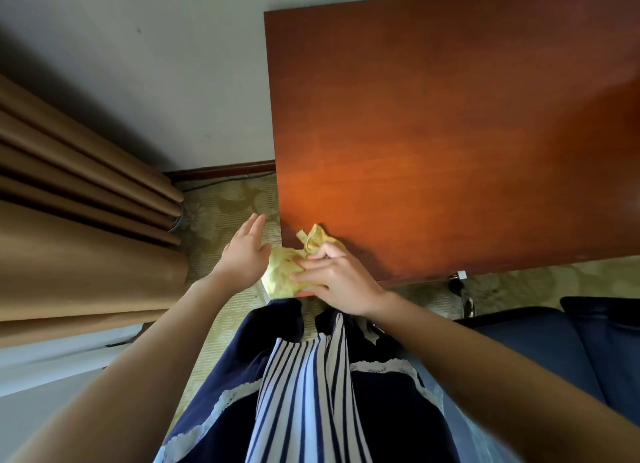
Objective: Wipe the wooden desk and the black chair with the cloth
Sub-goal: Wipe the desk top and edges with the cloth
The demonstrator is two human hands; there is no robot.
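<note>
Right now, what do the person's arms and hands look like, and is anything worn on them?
Both arms are bare from the frame's edge to the wrist, with no sleeves in view. The left hand and right hand are ungloved, and no rings, watch or bracelets show. Below them hangs a navy garment with white lace trim and a striped panel.

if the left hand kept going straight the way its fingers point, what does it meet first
Probably nothing on the desk: the left hand points past the wooden desk's left edge, over patterned carpet toward the baseboard. Depth is unclear.
</note>
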